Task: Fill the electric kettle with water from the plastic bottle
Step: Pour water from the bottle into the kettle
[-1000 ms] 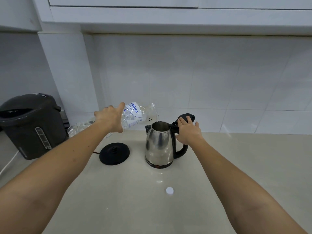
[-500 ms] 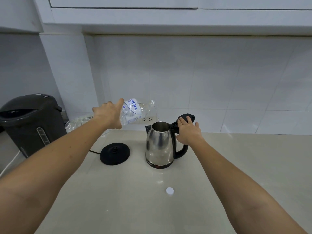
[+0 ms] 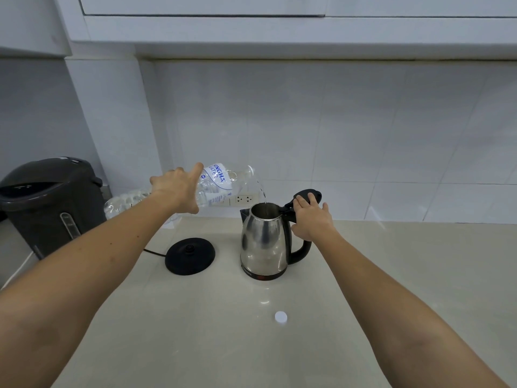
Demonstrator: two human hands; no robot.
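Observation:
A steel electric kettle (image 3: 264, 242) with a black handle stands on the counter, its black lid (image 3: 307, 195) tipped open. My right hand (image 3: 310, 219) rests on the top of the handle and the lid's hinge, holding the lid back. My left hand (image 3: 179, 191) grips a clear plastic bottle (image 3: 221, 184) with a blue and white label, held almost level with its mouth above the kettle's opening. A thin stream of water (image 3: 263, 193) falls from the bottle's mouth into the kettle.
The kettle's black round base (image 3: 190, 256) with its cord lies to the left of the kettle. A white bottle cap (image 3: 280, 317) lies on the counter (image 3: 391, 275) in front. A dark grey hot-water dispenser (image 3: 47, 203) stands far left. A wall socket (image 3: 243, 198) sits behind the bottle.
My left hand has raised and tilted the bottle further, so its mouth now sits over the kettle and water runs out. My right hand stays on the kettle's handle and lid.

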